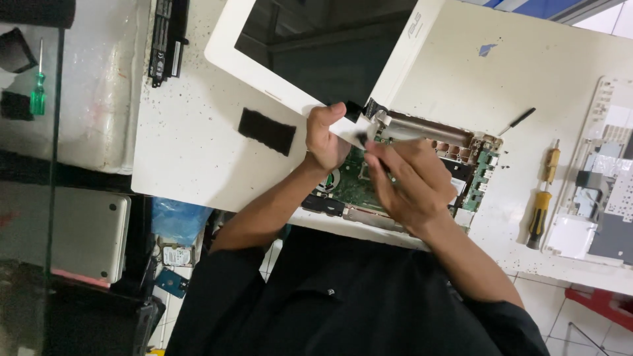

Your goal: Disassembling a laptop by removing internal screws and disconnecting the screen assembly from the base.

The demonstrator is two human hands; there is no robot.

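Observation:
A white laptop lies opened up on the white table, its dark screen lid [264, 72] tilted back and its base showing a green circuit board [356, 188]. My left hand [325, 138] grips the lid's lower edge next to the metal hinge [422, 127]. My right hand [409, 178] hovers over the board with its fingers pinched on a small dark tool [361, 138] whose tip sits at the hinge corner. The hand hides most of that tool.
A black foam pad [266, 131] and a black battery [168, 39] lie to the left. To the right are a thin black screwdriver [517, 120], two yellow-handled screwdrivers [539, 217] and a removed keyboard panel [606, 171]. A green screwdriver [38, 92] rests at far left.

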